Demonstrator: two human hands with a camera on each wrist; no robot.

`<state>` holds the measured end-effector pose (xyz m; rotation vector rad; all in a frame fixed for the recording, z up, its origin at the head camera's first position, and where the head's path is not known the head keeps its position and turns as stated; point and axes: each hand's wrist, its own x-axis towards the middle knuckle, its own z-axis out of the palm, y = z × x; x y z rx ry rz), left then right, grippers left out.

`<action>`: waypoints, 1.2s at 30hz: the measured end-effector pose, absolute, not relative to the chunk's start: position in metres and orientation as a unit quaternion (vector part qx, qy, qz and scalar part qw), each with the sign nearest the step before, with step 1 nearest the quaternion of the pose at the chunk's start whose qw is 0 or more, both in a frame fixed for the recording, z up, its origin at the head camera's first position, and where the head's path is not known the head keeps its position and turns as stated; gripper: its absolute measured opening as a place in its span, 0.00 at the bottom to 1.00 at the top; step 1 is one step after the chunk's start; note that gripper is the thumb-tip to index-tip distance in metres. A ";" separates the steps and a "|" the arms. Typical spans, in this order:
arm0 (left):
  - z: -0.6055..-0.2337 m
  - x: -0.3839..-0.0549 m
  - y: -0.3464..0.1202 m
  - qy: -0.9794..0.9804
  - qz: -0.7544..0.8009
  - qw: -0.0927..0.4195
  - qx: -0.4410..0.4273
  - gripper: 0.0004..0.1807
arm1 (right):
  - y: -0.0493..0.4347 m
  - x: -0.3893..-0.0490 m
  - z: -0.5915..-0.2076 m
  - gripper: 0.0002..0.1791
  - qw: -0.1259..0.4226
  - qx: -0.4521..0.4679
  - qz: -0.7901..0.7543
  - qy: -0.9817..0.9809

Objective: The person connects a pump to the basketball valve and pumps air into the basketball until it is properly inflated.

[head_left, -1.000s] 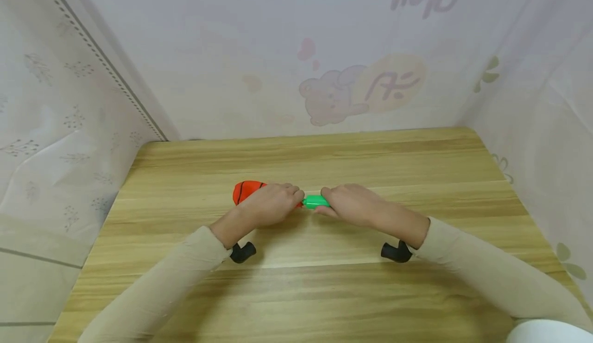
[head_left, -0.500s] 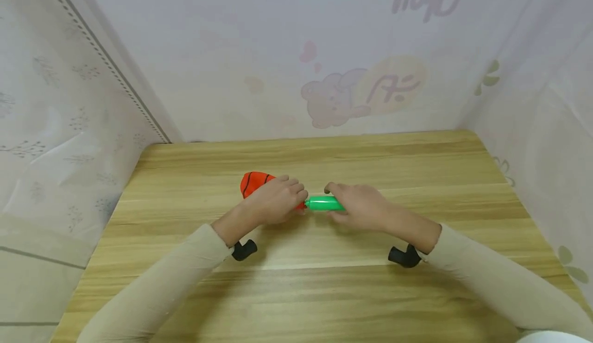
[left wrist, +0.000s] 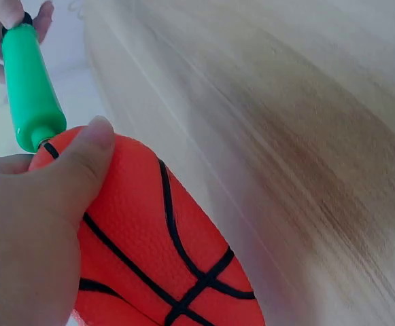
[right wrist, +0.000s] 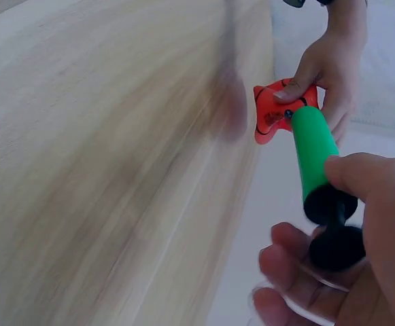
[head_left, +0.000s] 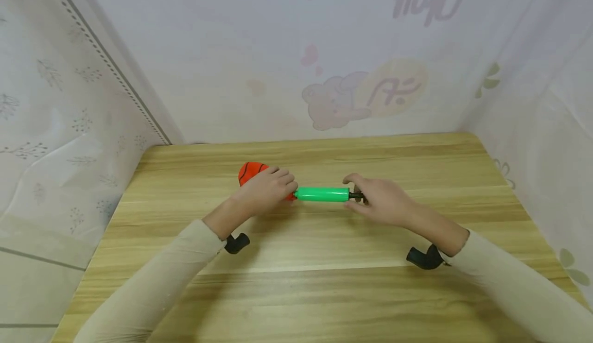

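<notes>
A flattened red-orange ball with black basketball lines [left wrist: 183, 231] is gripped by my left hand [head_left: 266, 191], the thumb pressed on its surface. A green hand pump [head_left: 321, 194] runs level from the ball to my right hand [head_left: 386, 201]. Its narrow tip meets the ball beside the left thumb. At the pump's other end, a short length of black rod shows between the barrel and the round black handle [right wrist: 336, 248]. My right fingers curl around this handle, and the right thumb lies along the barrel's end in the right wrist view.
Both hands are above a wood-grain table [head_left: 296, 302]. Pale printed sheets [head_left: 222, 49] hang behind it and at both sides. A black curved piece [head_left: 238, 243] sticks out at the left wrist, and a similar black piece [head_left: 425, 257] at the right.
My right hand has moved right along the pump, exposing the whole green barrel and some black rod. My left hand keeps its grip on the ball, which has shifted slightly away.
</notes>
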<state>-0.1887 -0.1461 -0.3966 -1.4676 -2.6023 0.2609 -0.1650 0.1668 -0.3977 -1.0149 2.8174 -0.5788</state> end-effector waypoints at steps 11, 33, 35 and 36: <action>-0.395 -0.201 -0.149 -0.862 0.095 0.074 -0.492 0.11 | 0.180 -0.159 -0.408 0.20 0.033 -0.348 -0.263 0.899; -0.407 -0.233 -0.142 -0.868 0.118 0.074 -0.476 0.10 | 0.178 -0.157 -0.453 0.11 -0.070 -0.484 -0.274 0.828; -0.409 -0.233 -0.141 -0.869 0.121 0.072 -0.475 0.10 | 0.178 -0.157 -0.454 0.11 -0.089 -0.498 -0.260 0.822; -0.411 -0.233 -0.140 -0.869 0.123 0.071 -0.474 0.11 | 0.178 -0.157 -0.455 0.11 -0.097 -0.504 -0.251 0.821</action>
